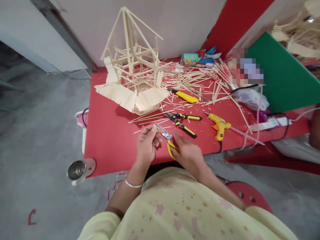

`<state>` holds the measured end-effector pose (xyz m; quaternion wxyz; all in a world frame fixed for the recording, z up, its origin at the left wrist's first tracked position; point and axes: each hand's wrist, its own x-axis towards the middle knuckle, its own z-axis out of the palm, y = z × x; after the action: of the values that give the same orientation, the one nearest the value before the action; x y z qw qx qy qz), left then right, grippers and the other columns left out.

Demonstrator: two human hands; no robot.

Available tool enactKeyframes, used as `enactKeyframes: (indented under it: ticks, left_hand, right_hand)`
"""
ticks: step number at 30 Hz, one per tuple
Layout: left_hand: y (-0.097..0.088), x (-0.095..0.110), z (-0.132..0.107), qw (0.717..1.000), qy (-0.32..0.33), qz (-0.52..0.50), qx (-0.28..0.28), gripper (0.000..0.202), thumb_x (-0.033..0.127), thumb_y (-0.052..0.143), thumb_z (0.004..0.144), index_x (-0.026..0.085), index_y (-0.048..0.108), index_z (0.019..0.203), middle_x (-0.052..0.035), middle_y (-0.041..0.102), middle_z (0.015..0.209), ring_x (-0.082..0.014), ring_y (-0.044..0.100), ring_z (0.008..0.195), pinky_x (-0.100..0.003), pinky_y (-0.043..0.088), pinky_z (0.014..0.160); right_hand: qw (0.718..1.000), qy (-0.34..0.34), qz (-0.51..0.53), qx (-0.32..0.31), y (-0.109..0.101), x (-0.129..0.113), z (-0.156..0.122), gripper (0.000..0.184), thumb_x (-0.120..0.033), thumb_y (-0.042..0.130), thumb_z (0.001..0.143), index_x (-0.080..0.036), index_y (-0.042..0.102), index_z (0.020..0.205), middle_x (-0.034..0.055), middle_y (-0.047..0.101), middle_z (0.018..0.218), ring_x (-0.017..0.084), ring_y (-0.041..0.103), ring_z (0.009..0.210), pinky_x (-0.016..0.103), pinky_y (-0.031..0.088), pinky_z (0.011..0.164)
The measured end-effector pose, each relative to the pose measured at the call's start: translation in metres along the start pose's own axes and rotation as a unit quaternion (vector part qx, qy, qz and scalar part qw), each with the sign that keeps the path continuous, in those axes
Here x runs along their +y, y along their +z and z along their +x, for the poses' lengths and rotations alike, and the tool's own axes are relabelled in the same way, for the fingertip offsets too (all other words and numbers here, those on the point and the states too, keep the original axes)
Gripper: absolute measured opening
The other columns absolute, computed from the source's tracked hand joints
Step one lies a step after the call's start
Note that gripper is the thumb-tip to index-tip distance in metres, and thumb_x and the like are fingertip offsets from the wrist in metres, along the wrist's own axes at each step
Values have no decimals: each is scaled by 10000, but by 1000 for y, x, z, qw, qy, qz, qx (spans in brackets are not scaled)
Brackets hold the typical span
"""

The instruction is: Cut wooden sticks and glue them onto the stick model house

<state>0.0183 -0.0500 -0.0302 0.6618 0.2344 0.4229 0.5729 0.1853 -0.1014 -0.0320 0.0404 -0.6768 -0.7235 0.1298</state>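
Note:
My right hand (187,150) is closed around the yellow handles of a pair of scissors (167,135), whose silver blades point up and left toward my other hand. My left hand (147,143) pinches a small pale piece of stick (155,128) right by the blade tips; most of the piece is hidden by the fingers. Just beyond my hands lie black-and-yellow pruning shears (181,121) with spread handles. Farther back stands a pagoda-like model (135,73) built of thin wooden sticks, with a pointed open frame on top and slatted eaves below.
On the red table (107,143) are many loose sticks (197,78), a yellow utility knife (186,96) and a yellow glue gun (220,126) with its cord. A steel mug (81,168) stands at the near left corner. A green board (285,76) leans at the right.

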Motion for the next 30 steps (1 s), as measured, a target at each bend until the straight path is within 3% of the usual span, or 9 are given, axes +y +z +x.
enactKeyframes:
  ticks: [3,6,9,12,14,16,21,25,30]
  left_hand:
    - [-5,8,0,1000,-21,-10,-12,303,410,846,762,204,672,901,-45,747,928,-74,602,598,-184,457,498]
    - [-6,10,1,997,-54,-44,-32,301,413,864,746,221,698,908,-49,736,993,-117,675,769,-230,557,662]
    - [-5,11,2,993,-52,-97,-38,322,395,899,699,226,694,880,-51,728,1095,-169,697,928,-307,587,809]
    - [-6,14,3,992,-48,-117,-25,326,379,904,688,215,702,884,-59,726,1128,-180,691,944,-332,577,844]
    - [-8,19,5,993,-40,-108,-21,299,372,873,734,206,724,932,-74,726,1126,-186,684,951,-332,564,851]
    - [-11,24,8,995,-7,-97,6,269,356,847,768,207,738,963,-67,732,1060,-178,676,924,-318,549,842]
    - [-16,37,22,990,84,-82,84,202,345,835,785,204,742,897,-24,704,840,-119,626,728,-248,503,696]
    - [-13,44,33,988,97,-88,81,187,346,829,790,203,734,863,-7,686,777,-111,622,697,-237,494,670]
    - [-3,49,40,985,85,-125,78,166,275,835,763,182,714,829,-5,698,831,-106,655,780,-228,512,752]
  right_hand:
    - [991,-32,104,79,-14,-10,5,324,-373,530,997,-197,732,1179,110,766,1085,234,720,944,313,523,773]
    - [937,-61,319,127,-25,-30,22,275,-394,570,988,-222,758,1089,56,784,1033,170,720,883,267,535,784]
    - [869,-65,483,86,-28,-52,43,251,-401,635,947,-226,767,1070,32,791,1020,158,724,851,245,548,721]
    - [832,-64,548,59,-25,-65,57,226,-383,642,940,-217,781,1004,21,795,961,156,720,818,252,554,721]
    - [837,-79,535,79,-24,-70,63,216,-370,633,947,-220,780,996,17,791,933,146,702,777,246,540,689]
    - [864,-111,473,134,-27,-72,68,202,-353,624,957,-226,777,991,19,783,903,142,682,758,249,523,681]
    - [904,-182,276,272,-40,-83,88,177,-310,599,977,-225,753,971,41,775,925,176,679,861,312,506,850]
    - [918,-178,191,299,-46,-95,99,193,-309,578,985,-213,740,943,56,769,933,186,682,913,303,490,855]
    - [928,-177,131,299,-48,-100,102,242,-313,541,1005,-204,722,887,57,745,870,186,670,897,296,472,813]
